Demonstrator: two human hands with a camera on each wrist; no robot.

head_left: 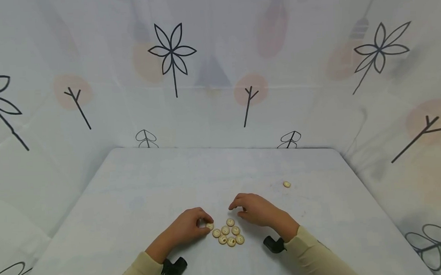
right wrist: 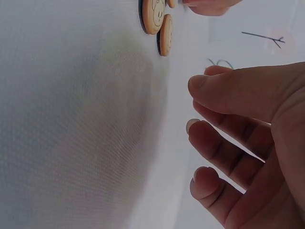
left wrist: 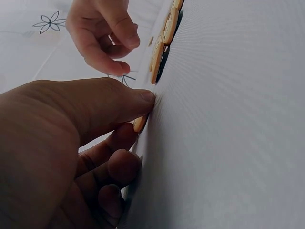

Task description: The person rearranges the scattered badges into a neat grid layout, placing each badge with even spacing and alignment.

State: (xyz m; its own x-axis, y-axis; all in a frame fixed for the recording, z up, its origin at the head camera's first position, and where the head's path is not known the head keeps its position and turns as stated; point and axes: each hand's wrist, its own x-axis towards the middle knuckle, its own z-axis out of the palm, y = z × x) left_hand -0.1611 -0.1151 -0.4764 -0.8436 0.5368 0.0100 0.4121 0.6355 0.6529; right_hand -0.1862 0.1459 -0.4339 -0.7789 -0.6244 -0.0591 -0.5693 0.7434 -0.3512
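Note:
My left hand (head_left: 190,225) pinches a round wooden disc (head_left: 209,226) between thumb and fingers, at the left end of a group of discs. In the left wrist view this disc (left wrist: 139,124) shows below the thumb tip, close to the white surface. Several similar pale discs (head_left: 225,230) lie flat beside it, two of them with a dark hole-like mark. A drawn animal face shows on one disc (right wrist: 156,15) in the right wrist view. My right hand (head_left: 262,211) hovers just right of the group, its fingers loosely bent with nothing between them.
A single disc (head_left: 287,184) lies farther back on the right of the white tabletop (head_left: 152,177). Behind the table's far edge hangs a pale cloth (head_left: 219,109) with line-drawn plants. A black wrist device (head_left: 174,267) sits at each sleeve.

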